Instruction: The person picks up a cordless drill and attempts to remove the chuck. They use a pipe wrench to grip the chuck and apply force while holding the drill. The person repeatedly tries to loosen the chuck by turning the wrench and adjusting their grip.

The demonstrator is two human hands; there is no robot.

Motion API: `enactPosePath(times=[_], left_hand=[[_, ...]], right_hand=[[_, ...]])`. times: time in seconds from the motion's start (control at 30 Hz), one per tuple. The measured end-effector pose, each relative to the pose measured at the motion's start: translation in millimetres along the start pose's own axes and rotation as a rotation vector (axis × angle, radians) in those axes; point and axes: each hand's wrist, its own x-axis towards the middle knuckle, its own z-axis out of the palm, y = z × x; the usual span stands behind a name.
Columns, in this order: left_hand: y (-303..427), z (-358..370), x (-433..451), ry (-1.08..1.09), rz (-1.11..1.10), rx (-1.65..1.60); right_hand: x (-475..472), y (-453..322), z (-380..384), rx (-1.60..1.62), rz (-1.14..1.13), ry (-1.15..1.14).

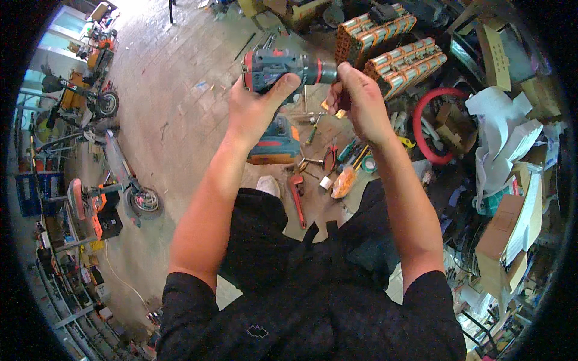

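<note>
My left hand [257, 101] grips a dark cordless drill [275, 67] with red trim, thumb along its side. The drill lies level with its chuck [326, 71] pointing right. At the chuck's front, my right hand [361, 97] holds thumb and forefinger close together, the other fingers curled. Whether a bit is between them is too small to tell. Below my left hand shows a blue-grey block [275, 139] with red and orange parts. It may be the drill's battery, but the hand hides any join.
On the floor lie a red pipe wrench [296, 198], red-handled pliers [330, 158], a green tape roll [369, 164] and screwdrivers. Two orange-framed battery modules [406, 65] and a red tyre [417, 122] stand right, near cardboard boxes [501, 225]. Electric scooters [119, 180] line the left.
</note>
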Motion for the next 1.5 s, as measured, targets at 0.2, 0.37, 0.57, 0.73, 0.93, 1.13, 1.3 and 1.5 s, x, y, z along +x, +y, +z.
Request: enactPosePath(times=[0.2, 0.37, 0.57, 0.73, 0.93, 1.13, 1.3, 1.5], left_hand=[[-2, -12, -14, 0.108, -0.211, -0.135], [18, -17, -19, 0.031, -0.384, -0.484], [6, -51, -55, 0.045, -0.53, -0.511], [8, -54, -72, -0.026, -0.663, -0.735], [-7, -53, -64, -0.157, -0.536, -0.556], [7, -57, -42, -0.293, -0.353, -0.315], [-8, -34, -31, -0.228, -0.209, -0.271], [3, -4, -20, -0.079, -0.237, -0.432]], right_hand=[[6, 103, 12, -0.198, 0.301, 0.142], [-96, 417, -19, -0.914, 0.185, -0.205], [-192, 449, 39, -1.216, 1.151, -0.593], [-215, 452, 33, -1.173, 1.101, -0.574], [-197, 451, 3, -0.94, 0.85, -0.411], [-142, 407, 13, -0.529, 0.999, -0.346], [-106, 347, -16, -0.859, 0.98, -0.345], [-113, 353, -55, -1.016, 0.813, -0.399]])
